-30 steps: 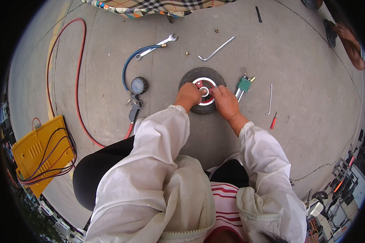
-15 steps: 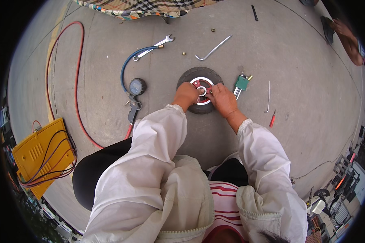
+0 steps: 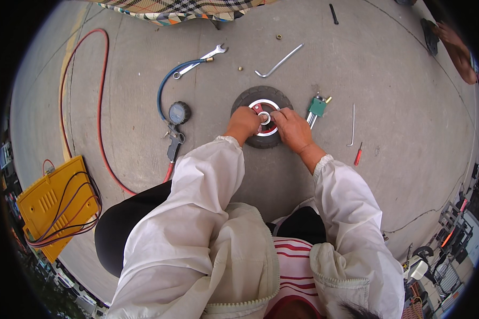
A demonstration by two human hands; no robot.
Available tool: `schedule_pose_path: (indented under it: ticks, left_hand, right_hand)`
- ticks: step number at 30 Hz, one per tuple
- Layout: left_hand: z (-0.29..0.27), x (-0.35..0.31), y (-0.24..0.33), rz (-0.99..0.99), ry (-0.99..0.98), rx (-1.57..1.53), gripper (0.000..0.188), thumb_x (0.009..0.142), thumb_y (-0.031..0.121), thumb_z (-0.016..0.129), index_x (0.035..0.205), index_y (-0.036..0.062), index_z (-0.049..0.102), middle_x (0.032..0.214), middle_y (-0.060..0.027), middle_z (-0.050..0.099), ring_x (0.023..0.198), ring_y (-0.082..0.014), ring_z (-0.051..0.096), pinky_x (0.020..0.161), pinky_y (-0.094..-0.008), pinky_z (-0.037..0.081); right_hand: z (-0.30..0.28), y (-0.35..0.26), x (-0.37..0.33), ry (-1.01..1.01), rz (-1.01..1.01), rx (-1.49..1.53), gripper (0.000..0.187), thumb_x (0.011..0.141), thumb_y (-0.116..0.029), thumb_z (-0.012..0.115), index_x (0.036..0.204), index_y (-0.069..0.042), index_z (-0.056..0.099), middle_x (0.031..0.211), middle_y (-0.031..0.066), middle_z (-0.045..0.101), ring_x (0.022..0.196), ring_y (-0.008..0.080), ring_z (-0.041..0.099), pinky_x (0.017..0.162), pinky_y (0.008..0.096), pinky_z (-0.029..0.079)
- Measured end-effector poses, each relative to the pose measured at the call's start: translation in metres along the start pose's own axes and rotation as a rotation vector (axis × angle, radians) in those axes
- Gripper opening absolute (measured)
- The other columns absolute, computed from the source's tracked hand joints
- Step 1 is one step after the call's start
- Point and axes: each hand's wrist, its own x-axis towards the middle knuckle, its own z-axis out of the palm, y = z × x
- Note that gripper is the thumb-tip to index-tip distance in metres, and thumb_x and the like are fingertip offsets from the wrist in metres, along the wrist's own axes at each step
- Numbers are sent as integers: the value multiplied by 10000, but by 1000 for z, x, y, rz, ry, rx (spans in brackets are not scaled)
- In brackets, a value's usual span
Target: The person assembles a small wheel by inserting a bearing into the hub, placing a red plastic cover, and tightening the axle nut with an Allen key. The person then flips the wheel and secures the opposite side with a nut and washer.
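Observation:
A small wheel (image 3: 262, 95) with a black tyre, a silver rim and a red hub lies flat on the floor between my hands. My left hand (image 3: 244, 123) is closed on the left side of the hub, its fingertips at the round metal centre ring (image 3: 264, 117). From the right, my right hand (image 3: 292, 129) reaches over the rim with its fingers bent together beside that ring. What its fingertips pinch, if anything, is hidden. Just right of the tyre lies a green hex key holder (image 3: 317, 107) with several keys in it.
Around the wheel lie a long L-shaped hex key (image 3: 280, 62), a thin one (image 3: 352, 125), a red-handled screwdriver (image 3: 358, 155), a wrench (image 3: 201, 61) and small brass nuts. A tyre inflator gauge (image 3: 179, 112) with a red hose is at left, beside a yellow panel (image 3: 53, 204). A person's leg shows far right.
My right hand has shifted slightly over the hub, its fingers curling further and covering more of the red part. My left hand stays nearly in place. The wheel remains between them.

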Motion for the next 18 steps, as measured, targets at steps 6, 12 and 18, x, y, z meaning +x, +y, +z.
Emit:
schedule_pose_path:
  ticks: [6, 12, 18]
  left_hand:
    - [-5, -10, 11, -35, -26, -34, 303, 865, 301, 749, 832, 2, 712, 611, -78, 639, 484, -154, 587, 447, -312, 447]
    - [-2, -5, 6, -25, -4, -45, 294, 865, 295, 751, 845, 4, 717, 614, -76, 641, 484, -154, 586, 445, -311, 444]
    - [-2, -6, 7, -29, -4, -29, 294, 859, 290, 762, 854, 0, 714, 623, -69, 639, 485, -149, 588, 444, -307, 440]
  right_hand:
    - [0, 2, 3, -75, 108, 27, 157, 883, -218, 642, 943, -94, 568, 911, 81, 565, 863, 290, 629, 678, 418, 534]
    - [0, 7, 4, -48, 31, 57, 187, 869, -232, 676, 954, -94, 582, 913, 88, 574, 816, 330, 629, 659, 426, 526]
    - [-1, 8, 4, -2, 0, 106, 178, 871, -232, 671, 969, -103, 596, 908, 79, 575, 796, 319, 632, 647, 428, 530]
